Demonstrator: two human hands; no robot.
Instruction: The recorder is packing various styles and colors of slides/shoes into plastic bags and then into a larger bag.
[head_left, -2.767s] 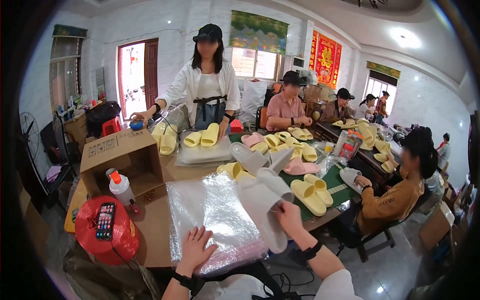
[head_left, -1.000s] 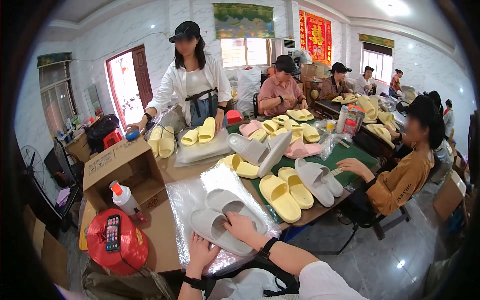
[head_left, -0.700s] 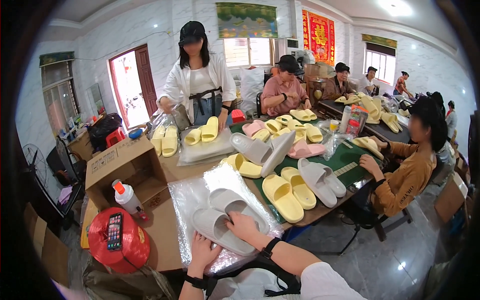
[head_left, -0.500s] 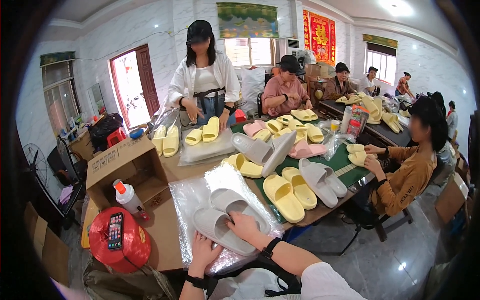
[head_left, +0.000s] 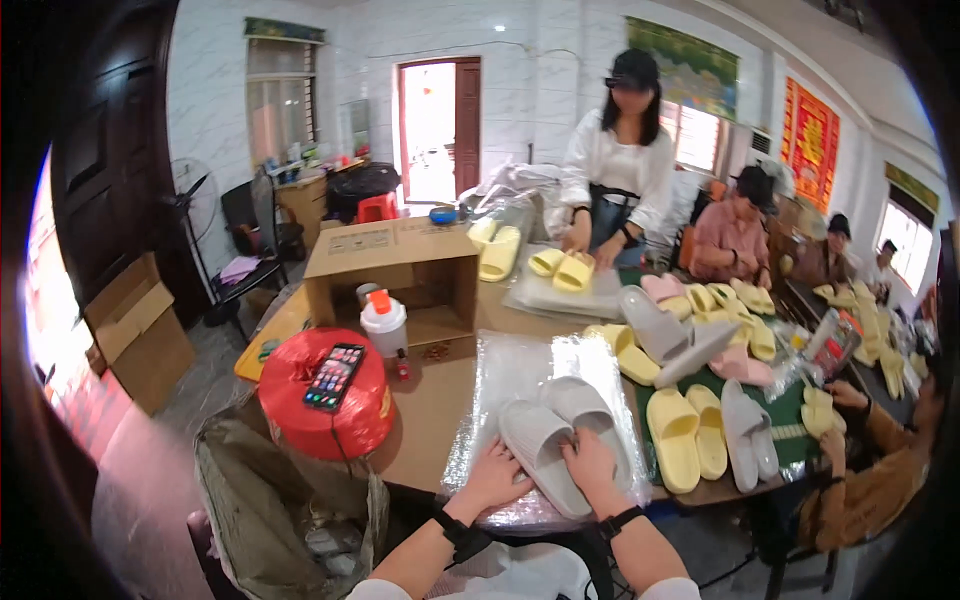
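A pair of grey slippers lies on a stack of clear plastic bags [head_left: 500, 375] at the table's front edge. The left grey slipper [head_left: 533, 432] partly overlaps the other grey slipper [head_left: 588, 402]. My left hand [head_left: 497, 478] rests on the plastic with its fingers stretched out, their tips by the left slipper's outer side. My right hand [head_left: 592, 462] is closed on the left slipper at its foot opening, just behind the strap; some of its fingertips are hidden.
An open cardboard box [head_left: 390, 245], a white bottle [head_left: 384, 325] and a red twine roll [head_left: 325, 430] bearing a phone [head_left: 335, 377] stand left. Yellow slippers [head_left: 675, 438] and grey slippers [head_left: 748, 430] lie right. A co-worker [head_left: 625, 150] stands across the table; others sit right.
My view has swung left, so the table appears farther right. My hands stay at the grey slippers. The co-worker across the table now has both hands at the small yellow slippers.
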